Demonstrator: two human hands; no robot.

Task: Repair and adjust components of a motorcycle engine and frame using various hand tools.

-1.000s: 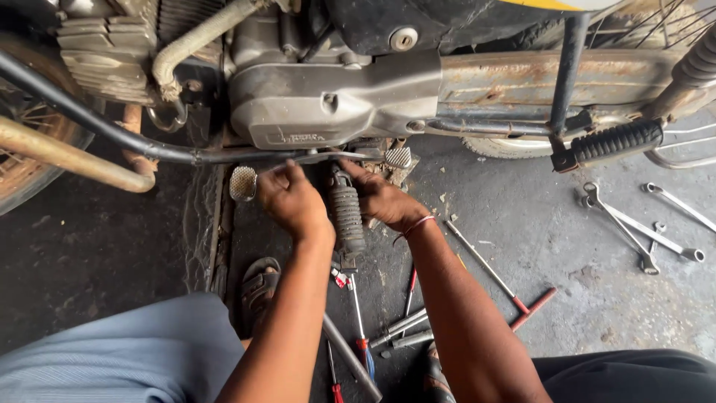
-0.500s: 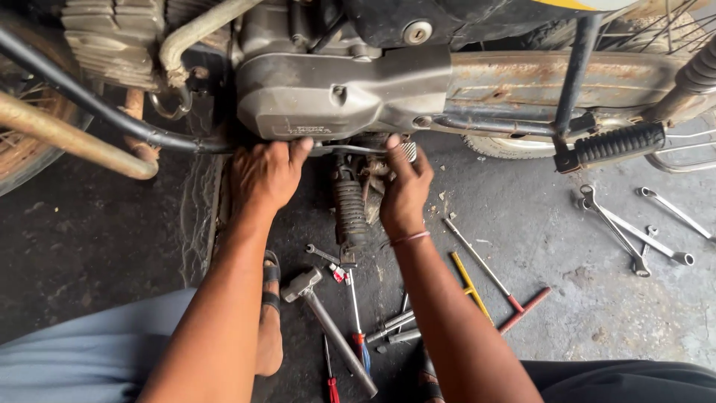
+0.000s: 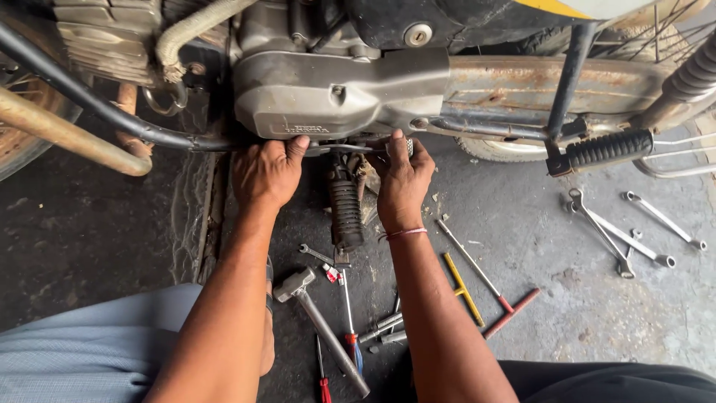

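Both my hands reach under the grey engine case [image 3: 328, 93] of a motorcycle. My left hand [image 3: 266, 173] presses its fingers up against the lower edge of the case. My right hand [image 3: 401, 179] is curled around a small metal part at the underside, just right of the left hand; what it grips is mostly hidden. Between the two hands a black ribbed footrest [image 3: 345, 213] hangs down toward the floor.
On the floor lie a hammer [image 3: 321, 328], screwdrivers [image 3: 349, 321], a red-handled T-wrench [image 3: 485, 283], a yellow tool [image 3: 462, 287] and several spanners [image 3: 619, 239] at the right. A rear footpeg [image 3: 608, 149] and rusty exhaust pipe [image 3: 67, 134] jut out.
Both hands have risen from the footrest to the underside of the engine case. The view has shifted slightly, bringing more floor tools into sight.
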